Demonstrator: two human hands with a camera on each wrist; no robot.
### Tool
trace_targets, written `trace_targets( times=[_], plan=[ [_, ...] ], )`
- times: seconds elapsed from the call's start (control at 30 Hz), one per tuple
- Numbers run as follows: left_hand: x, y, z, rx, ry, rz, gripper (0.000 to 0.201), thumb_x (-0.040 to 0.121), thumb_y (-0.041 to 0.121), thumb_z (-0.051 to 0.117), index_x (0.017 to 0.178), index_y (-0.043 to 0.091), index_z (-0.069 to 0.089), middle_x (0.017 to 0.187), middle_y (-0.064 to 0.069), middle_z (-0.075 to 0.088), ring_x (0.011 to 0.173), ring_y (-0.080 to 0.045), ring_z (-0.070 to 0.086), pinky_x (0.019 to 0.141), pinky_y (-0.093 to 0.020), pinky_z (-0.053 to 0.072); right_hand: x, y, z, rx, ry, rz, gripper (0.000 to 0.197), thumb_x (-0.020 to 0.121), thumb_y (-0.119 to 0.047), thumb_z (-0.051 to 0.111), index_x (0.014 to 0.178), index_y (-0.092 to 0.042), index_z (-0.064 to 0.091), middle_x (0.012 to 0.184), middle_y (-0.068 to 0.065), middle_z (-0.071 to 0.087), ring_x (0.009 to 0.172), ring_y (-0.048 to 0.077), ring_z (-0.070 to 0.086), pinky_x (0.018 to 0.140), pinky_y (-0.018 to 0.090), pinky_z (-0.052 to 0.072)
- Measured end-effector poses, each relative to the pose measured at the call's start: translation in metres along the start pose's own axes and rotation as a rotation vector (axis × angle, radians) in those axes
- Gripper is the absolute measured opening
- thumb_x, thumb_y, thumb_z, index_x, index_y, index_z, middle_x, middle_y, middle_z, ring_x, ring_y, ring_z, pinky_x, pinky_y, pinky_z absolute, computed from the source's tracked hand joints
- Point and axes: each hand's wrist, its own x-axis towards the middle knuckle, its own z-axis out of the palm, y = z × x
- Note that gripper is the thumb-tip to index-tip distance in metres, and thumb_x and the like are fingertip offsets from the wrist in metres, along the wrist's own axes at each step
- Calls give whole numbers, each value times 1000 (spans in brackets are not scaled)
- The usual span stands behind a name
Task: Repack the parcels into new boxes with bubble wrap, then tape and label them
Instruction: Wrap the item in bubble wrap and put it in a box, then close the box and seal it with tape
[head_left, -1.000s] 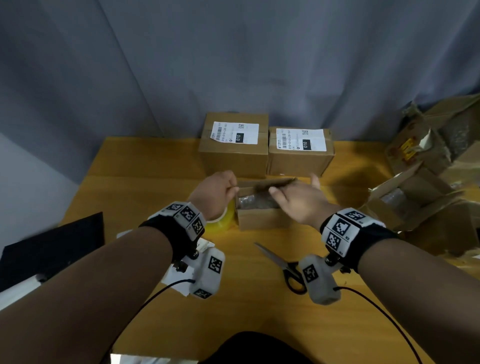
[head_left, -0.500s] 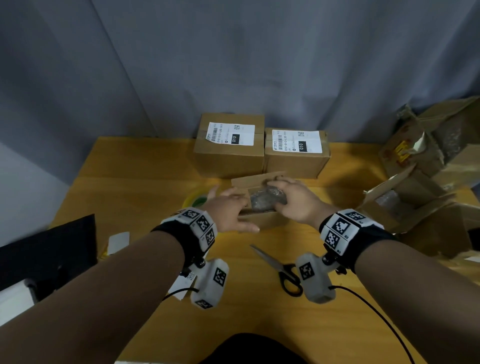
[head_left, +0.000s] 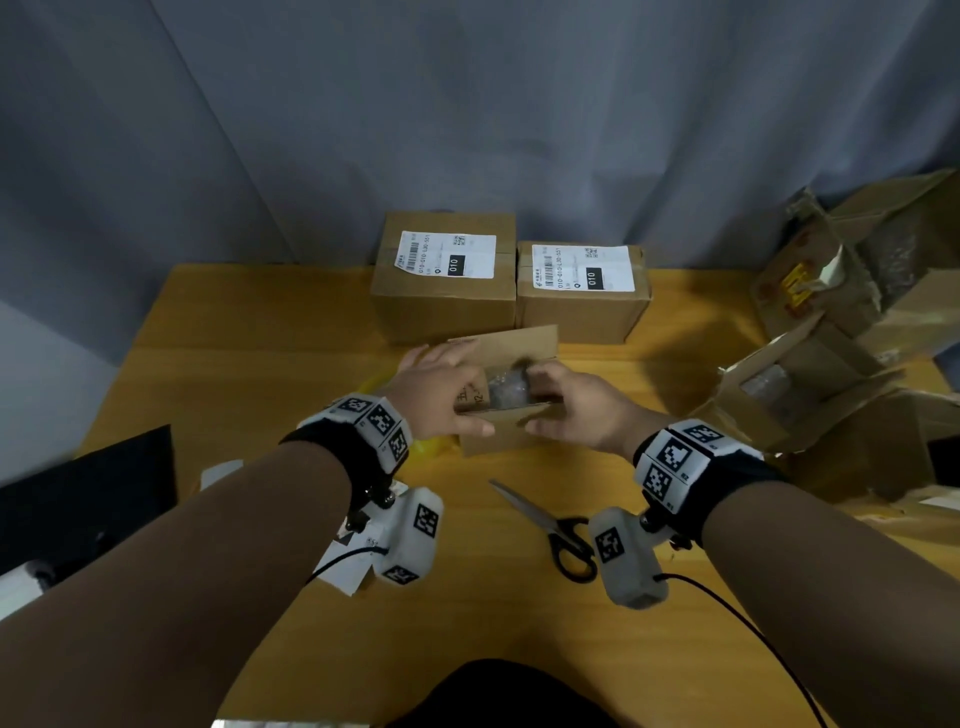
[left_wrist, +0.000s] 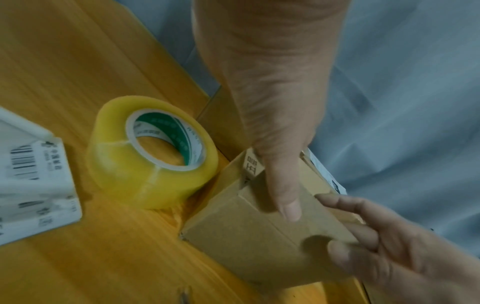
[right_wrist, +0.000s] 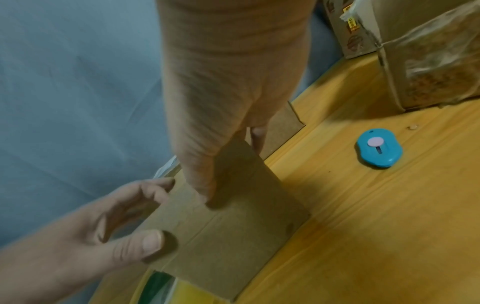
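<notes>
A: Holding the small box (head_left: 511, 415) at mid-table, just in front of 2 labelled boxes (head_left: 511, 280): the left hand (head_left: 441, 395) grips its left end, thumb across the near face; the right hand (head_left: 576, 410) grips the right end, thumb on the near face, fingers over the rim. Its far flap (head_left: 511, 343) stands up. A wrapped item (head_left: 506, 387) sits inside.

B: And the surroundings?

A: The tape roll (left_wrist: 152, 152) lies just beside the box's left end. Scissors (head_left: 550, 525) lie nearer the person. A blue cutter (right_wrist: 379, 151) rests to the right, loose labels (left_wrist: 33, 189) to the left, torn old boxes (head_left: 831, 364) at the right edge.

B: What could go wrong?

A: Likely step: closing the flaps. If the wrapped item stands proud of the rim, the flaps may spring up and the tape would bridge a gap. Pressing 1 end only could tilt or slide the box into the tape roll.

B: What stays unclear?

A: The item is a grey blur; its identity cannot be told. The right fingertips are hidden inside the opening, so contact with the wrap cannot be told. The side flaps sit under both hands. Label text is unreadable, and the old boxes are cut off.
</notes>
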Motion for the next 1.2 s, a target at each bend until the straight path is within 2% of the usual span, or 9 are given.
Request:
trace_targets(
  times=[0.17, 0.27, 0.4, 0.5, 0.67, 0.77, 0.9, 1.03, 1.2],
  plan=[
    [-8, -5, 0, -165, 213, -112, 85, 76, 45, 72, 144, 21, 26, 149, 2, 32, 134, -20, 34, 110, -43, 24, 6, -1, -6, -67, 93, -3, 56, 95, -24, 55, 143, -25, 25, 127, 6, 57, 106, 24, 59, 89, 35, 48],
    [-10, -6, 0, -168, 146, -89, 75, 86, 28, 66, 148, 25, 23, 145, -2, 41, 131, -22, 43, 108, -42, 36, 5, -3, -3, -137, 233, 6, 75, 92, -15, 59, 147, -35, 13, 132, 8, 31, 87, 18, 57, 71, 28, 48],
    [-11, -8, 6, 118, 48, 49, 45, 97, 21, 46, 142, 28, 41, 145, 4, 39, 129, -19, 38, 105, -31, 28, 7, 0, 1, -493, 258, 38, 56, 95, -30, 54, 145, -37, 31, 145, 7, 20, 131, 28, 28, 109, 40, 29],
    [-6, -9, 10, 162, -43, 61, 44, 101, 23, 38, 145, 24, 37, 156, 3, 24, 142, -18, 21, 114, -28, 13, 18, 12, 5, -461, 113, -15, 47, 101, -30, 42, 146, -37, 33, 160, -2, 11, 144, 27, 13, 118, 40, 18],
    [2, 1, 9, 283, -182, 108, 68, 96, 55, 32, 151, 19, 15, 159, -3, 4, 146, -18, 8, 118, -32, 8, 17, 21, 2, -497, -78, -51, 63, 98, -51, 36, 152, -33, 8, 160, -4, -8, 148, 17, -5, 120, 38, 10],
    [8, 2, 9, 350, -243, 101, 67, 96, 51, 38, 151, 29, 7, 159, 2, -5, 146, -20, 6, 117, -36, 14, 16, 17, -4, -555, -109, -53, 67, 98, -48, 40, 153, -31, 6, 160, -2, -11, 147, 20, -5, 120, 39, 11],
    [12, -3, 10, 285, -170, 139, 62, 94, 47, 46, 148, 36, 19, 159, 13, 0, 138, -22, 18, 110, -40, 24, 6, 9, 11, -660, -147, 2, 70, 101, -42, 33, 151, -25, -12, 157, 4, -24, 146, 24, -14, 119, 45, 9],
    [13, -8, 12, 258, -168, 122, 61, 95, 45, 45, 148, 39, 16, 158, 15, -4, 143, -19, 8, 113, -44, 16, 6, 0, 25, -715, -163, 117, 78, 100, -46, 34, 148, -22, -24, 153, 7, -34, 144, 26, -23, 118, 52, 4],
    [0, -9, 23, 261, -171, 84, 77, 96, 42, 46, 151, 30, -6, 158, 8, -17, 146, -14, -10, 117, -41, 6, 9, -5, 20, -739, -207, 181, 92, 95, -52, 44, 146, -24, -27, 152, 5, -36, 144, 25, -24, 117, 56, 4]
  ],
)
